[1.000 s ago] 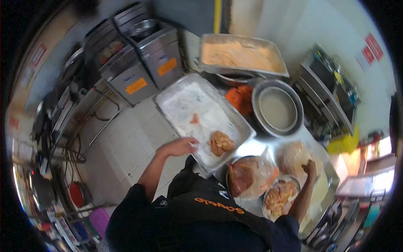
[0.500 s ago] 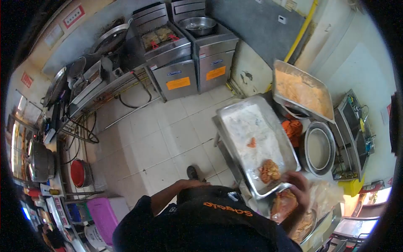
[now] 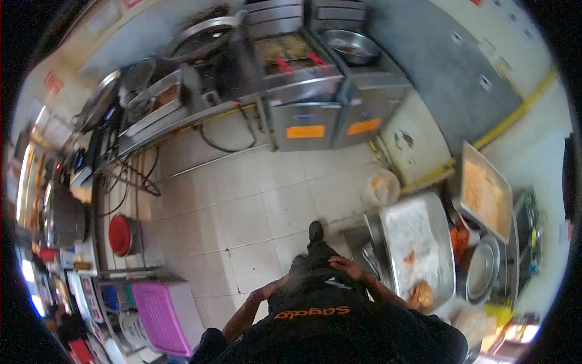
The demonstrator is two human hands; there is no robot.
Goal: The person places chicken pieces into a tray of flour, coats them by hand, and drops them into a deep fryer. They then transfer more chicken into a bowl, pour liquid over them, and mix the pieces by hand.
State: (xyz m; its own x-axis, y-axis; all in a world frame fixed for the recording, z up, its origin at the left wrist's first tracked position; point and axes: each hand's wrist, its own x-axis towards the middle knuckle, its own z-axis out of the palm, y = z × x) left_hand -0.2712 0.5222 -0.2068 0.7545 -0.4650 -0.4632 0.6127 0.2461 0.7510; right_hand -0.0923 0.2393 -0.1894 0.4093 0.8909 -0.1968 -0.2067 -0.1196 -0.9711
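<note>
Both hands are low in front of the body, at the dark apron [image 3: 315,297]. My left hand [image 3: 280,286] lies against the apron's left side, its fingers blurred and partly hidden. On the other side my right hand [image 3: 350,267] rests at the apron's edge with its fingers stretched out and nothing visible in them. Right of it stands a metal tray [image 3: 450,258] holding white powder, a small orange piece [image 3: 410,257] and a lumpy coated piece [image 3: 421,296]. Neither hand touches the tray.
A deep tray of orange-yellow coating [image 3: 485,188] and a round metal pot [image 3: 484,273] stand far right. Fryers [image 3: 303,124] line the back wall. At left are a red bucket [image 3: 120,235] and a purple-lidded bin [image 3: 160,315]. A white tub [image 3: 383,187] is beyond the tray.
My right hand has left the meat beside the tray and come to the apron. The view has turned left, so the tray appears farther right.
</note>
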